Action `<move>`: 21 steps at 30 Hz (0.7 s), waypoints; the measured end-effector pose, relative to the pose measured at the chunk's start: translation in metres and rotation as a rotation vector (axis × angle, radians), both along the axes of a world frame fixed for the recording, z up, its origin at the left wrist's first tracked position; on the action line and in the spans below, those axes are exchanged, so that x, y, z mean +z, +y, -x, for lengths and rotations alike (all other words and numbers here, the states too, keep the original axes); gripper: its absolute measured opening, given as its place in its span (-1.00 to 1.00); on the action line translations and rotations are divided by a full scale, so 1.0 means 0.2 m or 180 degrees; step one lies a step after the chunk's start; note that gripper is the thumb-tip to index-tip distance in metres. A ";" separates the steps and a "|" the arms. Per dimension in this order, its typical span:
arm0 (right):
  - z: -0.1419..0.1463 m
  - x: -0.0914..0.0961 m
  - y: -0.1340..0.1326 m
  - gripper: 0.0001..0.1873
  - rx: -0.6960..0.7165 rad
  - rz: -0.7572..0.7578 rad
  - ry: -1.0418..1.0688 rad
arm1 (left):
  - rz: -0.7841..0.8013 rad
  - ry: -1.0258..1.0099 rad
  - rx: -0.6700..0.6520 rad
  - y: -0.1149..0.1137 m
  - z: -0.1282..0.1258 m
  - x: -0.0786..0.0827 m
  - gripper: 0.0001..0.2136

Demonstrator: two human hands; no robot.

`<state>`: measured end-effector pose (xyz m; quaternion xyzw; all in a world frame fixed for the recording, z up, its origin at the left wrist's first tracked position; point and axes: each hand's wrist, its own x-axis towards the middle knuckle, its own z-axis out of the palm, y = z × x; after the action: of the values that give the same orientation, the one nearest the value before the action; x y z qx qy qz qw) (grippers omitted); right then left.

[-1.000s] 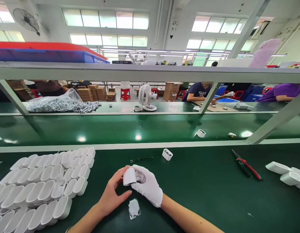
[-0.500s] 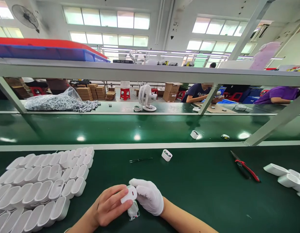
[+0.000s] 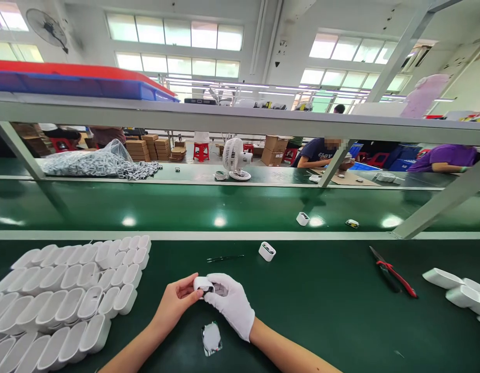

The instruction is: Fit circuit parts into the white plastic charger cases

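Note:
A small white plastic housing is held between both hands above the green table, a dark part showing at its lower edge. My left hand, bare, pinches it with thumb and fingers from the left. On its other side my right hand, in a white glove, closes its fingers on the housing's right end. Just below the hands lies a white part with silvery, dark edges. Farther back are dark tweezers and an upright white oval housing with dark parts inside.
Rows of white oval shells fill the left. Red-and-black pliers and more white shells lie right. Beyond a pale rail, a green belt carries a white housing. A shelf spans overhead; co-workers sit behind.
Both hands have lifted slightly away from me and turned the housing; its slotted face no longer shows. The part below is now uncovered. The pieces on the belt have shifted left.

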<state>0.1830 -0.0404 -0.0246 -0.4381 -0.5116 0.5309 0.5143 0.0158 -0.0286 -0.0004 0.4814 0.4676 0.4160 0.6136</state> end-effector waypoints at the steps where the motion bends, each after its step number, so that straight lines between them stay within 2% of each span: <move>1: 0.00 -0.01 0.00 -0.54 0.0000 0.0039 0.0057 | 0.0075 0.0000 0.0069 0.00 0.00 0.01 -0.41; 6: 0.01 -0.01 -0.01 -0.56 -0.0020 -0.0100 -0.0022 | 0.0287 -0.0066 0.0287 0.00 -0.02 0.03 -0.45; 13: 0.02 -0.02 0.00 -0.58 0.0016 -0.0094 -0.0209 | 0.0392 -0.0039 0.0270 0.00 -0.01 -0.02 -0.50; 16: 0.02 -0.03 0.02 -0.52 -0.0061 0.0153 -0.0044 | 0.0219 0.0145 0.0066 0.00 0.00 -0.05 -0.44; 18: 0.00 -0.02 0.04 -0.52 0.0028 0.0312 -0.0043 | -0.0026 0.0519 -0.0059 0.00 0.01 -0.06 -0.41; 21: -0.07 0.08 0.09 -0.56 0.0005 -0.0002 -0.0463 | -0.0495 0.1198 -0.0086 0.00 0.01 -0.05 -0.57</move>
<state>0.1964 -0.0231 -0.0092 -0.4750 -0.5481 0.4980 0.4754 0.0137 -0.0287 -0.0110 0.6029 0.5340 0.3452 0.4819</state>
